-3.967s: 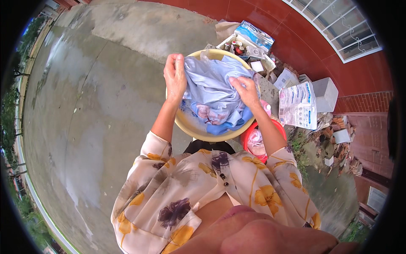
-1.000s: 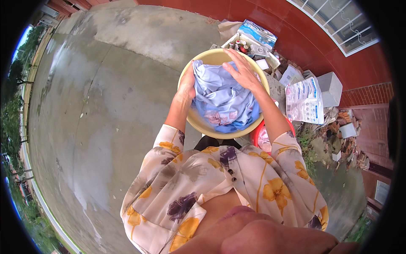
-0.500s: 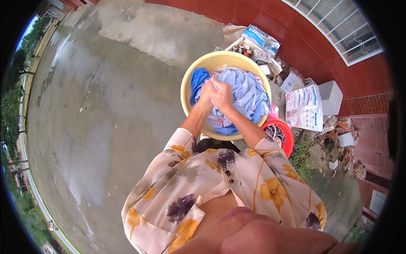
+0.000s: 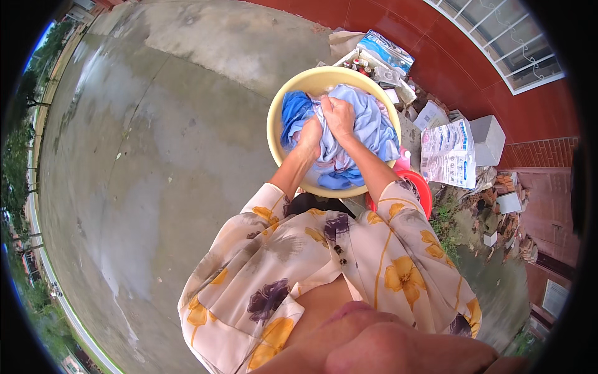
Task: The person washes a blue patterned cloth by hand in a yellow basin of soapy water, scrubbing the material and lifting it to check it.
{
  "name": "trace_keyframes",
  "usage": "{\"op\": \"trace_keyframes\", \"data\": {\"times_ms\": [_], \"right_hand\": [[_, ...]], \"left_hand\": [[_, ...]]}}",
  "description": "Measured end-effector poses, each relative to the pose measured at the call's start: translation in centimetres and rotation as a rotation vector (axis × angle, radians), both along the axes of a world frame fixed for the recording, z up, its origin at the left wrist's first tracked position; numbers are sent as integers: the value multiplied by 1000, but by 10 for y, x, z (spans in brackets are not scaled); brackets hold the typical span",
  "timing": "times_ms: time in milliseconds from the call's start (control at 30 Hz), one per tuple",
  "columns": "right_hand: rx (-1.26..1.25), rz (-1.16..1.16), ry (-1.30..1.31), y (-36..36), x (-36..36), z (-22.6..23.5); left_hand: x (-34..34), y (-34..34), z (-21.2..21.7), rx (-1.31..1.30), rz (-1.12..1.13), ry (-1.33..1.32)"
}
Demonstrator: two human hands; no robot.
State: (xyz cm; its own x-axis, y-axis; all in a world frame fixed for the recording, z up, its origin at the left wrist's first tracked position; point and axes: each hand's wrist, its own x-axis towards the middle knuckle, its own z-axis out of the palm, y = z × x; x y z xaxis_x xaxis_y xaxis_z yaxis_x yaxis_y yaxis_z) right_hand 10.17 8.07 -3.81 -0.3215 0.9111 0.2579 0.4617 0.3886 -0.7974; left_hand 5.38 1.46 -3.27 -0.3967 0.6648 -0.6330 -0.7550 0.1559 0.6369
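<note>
Left hand (image 4: 310, 135): fingers partly hidden, grip unclear. Right hand (image 4: 339, 117): fist closed on light-blue cloth (image 4: 374, 128). 0.5 s ago the 2 hands met; now slightly apart, right one farther forward, so cloth seems worked between them (my reading). It lies beneath, between and right of them, inside yellow basin (image 4: 272, 128); darker blue cloth (image 4: 294, 111) left. Farther: red tub (image 4: 427, 194), red wall (image 4: 405, 19).

Basin (image 4: 311, 81), smooth plastic; clothes (image 4: 370, 124), creased cloth; bucket (image 4: 425, 192) (basin's 4 o'clock), glossy plastic; wall (image 4: 455, 68) (2 o'clock), smooth, glossy.
</note>
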Motion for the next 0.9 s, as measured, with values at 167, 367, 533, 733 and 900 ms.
{"op": "trace_keyframes", "data": {"times_ms": [167,367,533,733,900], "right_hand": [[210,196,8,-55,-4,15],[264,279,133,-79,-2,40],[31,-18,-3,32,24,-6],[-586,-87,967,67,64,93],[-404,-31,466,99,131,67]], "left_hand": [[-37,-11,-65,504,-126,-194],[-22,-18,-58,1040,-82,-407],[-27,-17,35,161,-178,24],[-77,-61,26,221,-647,706],[-47,-59,27,254,-597,1153]]}}
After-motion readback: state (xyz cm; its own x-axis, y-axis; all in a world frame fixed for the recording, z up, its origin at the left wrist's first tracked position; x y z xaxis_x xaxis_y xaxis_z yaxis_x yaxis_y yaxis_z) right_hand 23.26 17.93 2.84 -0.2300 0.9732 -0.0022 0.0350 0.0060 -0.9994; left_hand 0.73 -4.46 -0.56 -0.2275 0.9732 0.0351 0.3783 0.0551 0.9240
